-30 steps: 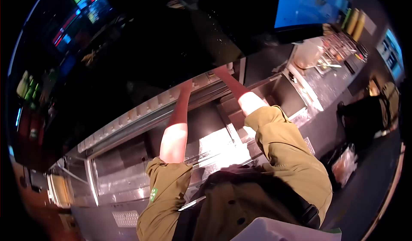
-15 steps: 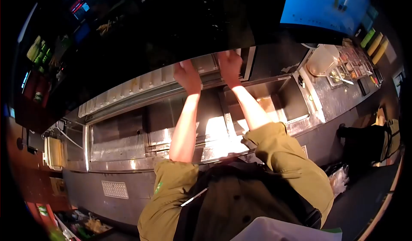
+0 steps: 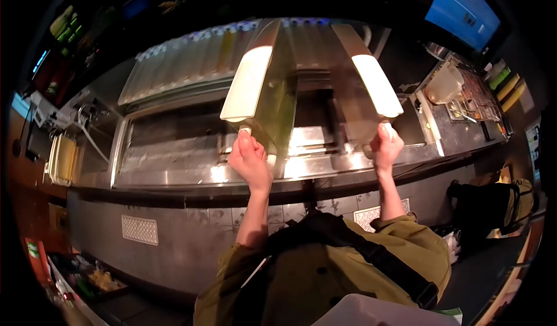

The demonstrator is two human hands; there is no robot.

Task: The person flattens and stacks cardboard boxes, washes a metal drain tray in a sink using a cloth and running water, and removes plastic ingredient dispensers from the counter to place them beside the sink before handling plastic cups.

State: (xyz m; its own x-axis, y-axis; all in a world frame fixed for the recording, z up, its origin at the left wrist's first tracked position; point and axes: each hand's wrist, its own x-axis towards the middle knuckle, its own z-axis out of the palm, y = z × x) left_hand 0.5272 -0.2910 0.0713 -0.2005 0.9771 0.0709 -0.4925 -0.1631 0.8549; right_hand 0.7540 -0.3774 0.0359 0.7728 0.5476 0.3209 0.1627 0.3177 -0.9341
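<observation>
My left hand point(image 3: 252, 160) is closed at the front end of a long, narrow dispenser point(image 3: 249, 85) with a white top and a translucent greenish side. My right hand point(image 3: 387, 146) grips the front of a similar dispenser point(image 3: 377, 85), whose side looks clear to brownish. Both dispensers extend away from me above the steel sink counter point(image 3: 168, 172), with a gap between them. Small pale spout-like parts show under their front ends. My fingers cover the parts they grip.
A row of upright translucent containers point(image 3: 185, 65) lines the back of the counter. A clear pitcher point(image 3: 445, 83) and small utensils are at the right, below a lit screen point(image 3: 464, 13). A yellowish container point(image 3: 62, 159) stands at the left. A dark bag point(image 3: 487, 204) is at the lower right.
Both hands have come back toward my body and spread apart, bringing the two white-topped dispensers out from the dark back area. The view has shifted, showing more of the back row.
</observation>
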